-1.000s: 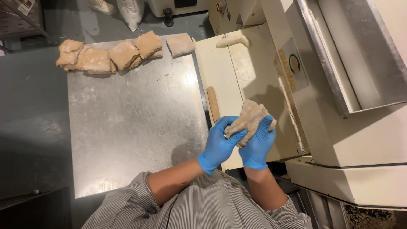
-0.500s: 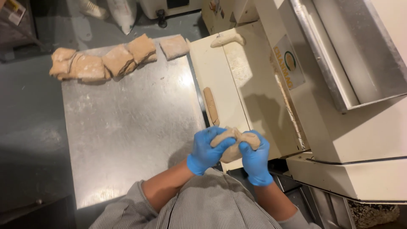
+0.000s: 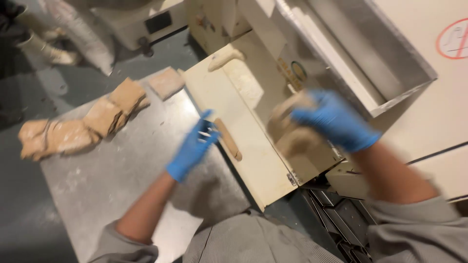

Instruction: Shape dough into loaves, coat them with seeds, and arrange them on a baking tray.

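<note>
Steel-topped and dusted with flour, the grey metal worktable (image 3: pixel 112 180) carries a row of tan, folded dough slabs (image 3: pixel 83 122) along its far left edge, the last flat square piece (image 3: pixel 166 83) lying just beside the cream-coloured feed board of the dough machine (image 3: pixel 243 146). A pale sack (image 3: pixel 80 34) stands on the floor beyond the table.

Over the table's right edge the person's left hand (image 3: pixel 191 150), in a blue glove, hovers with fingers spread apart and holding nothing, just beside a short wooden rolling stick (image 3: pixel 228 140) that lies along the board. Farther up the board rests a small pale roll of dough (image 3: pixel 225 57).

To the right, the gloved right hand (image 3: pixel 336 119) is closed over the top of a brownish lump of dough (image 3: pixel 287 129), pressing it onto the board close to the machine's sloping metal guard (image 3: pixel 360 53); motion blur hides how firmly the fingers clamp. To do this well, it seems the lump should be set flat and centred on the board, fingers kept clear of the guard's mouth, with the free hand ready to steady it.

A small round yellow-and-dark label (image 3: pixel 297 73) sits on the machine's side wall, and part of a red ring-shaped warning sign (image 3: pixel 451 41) shows on the cream casing at far right.
</note>
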